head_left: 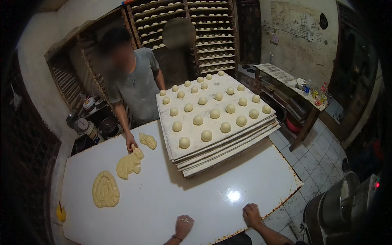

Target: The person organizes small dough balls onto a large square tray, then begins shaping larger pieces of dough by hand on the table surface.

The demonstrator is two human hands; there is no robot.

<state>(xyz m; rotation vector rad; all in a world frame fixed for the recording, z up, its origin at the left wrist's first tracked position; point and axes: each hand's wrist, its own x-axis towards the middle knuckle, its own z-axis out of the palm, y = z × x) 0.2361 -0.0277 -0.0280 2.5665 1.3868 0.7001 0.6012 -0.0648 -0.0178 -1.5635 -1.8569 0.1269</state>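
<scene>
My left hand (pixel 184 226) is at the near side of the white table (pixel 163 196), fingers curled in. Small pale marks show on its back; whether it covers anything is hidden. Farther right, near the table's rusty edge, my right hand (pixel 251 214) rests with fingers curled down, its palm out of sight. Beyond my hands stands a stack of floured boards (pixel 228 157), the top one bearing rows of round dough balls (pixel 206 135). At left lie a scored, flattened dough slab (pixel 105 189), a partly divided dough piece (pixel 128 164) and a smaller piece (pixel 148 141).
Across the table a person in a grey shirt (pixel 136 87) touches the divided dough. Racks of dough balls (pixel 214 36) line the back. A side bench (pixel 281 75) stands at right, a metal mixing bowl (pixel 332 204) at lower right. A scale (pixel 82 124) sits at left.
</scene>
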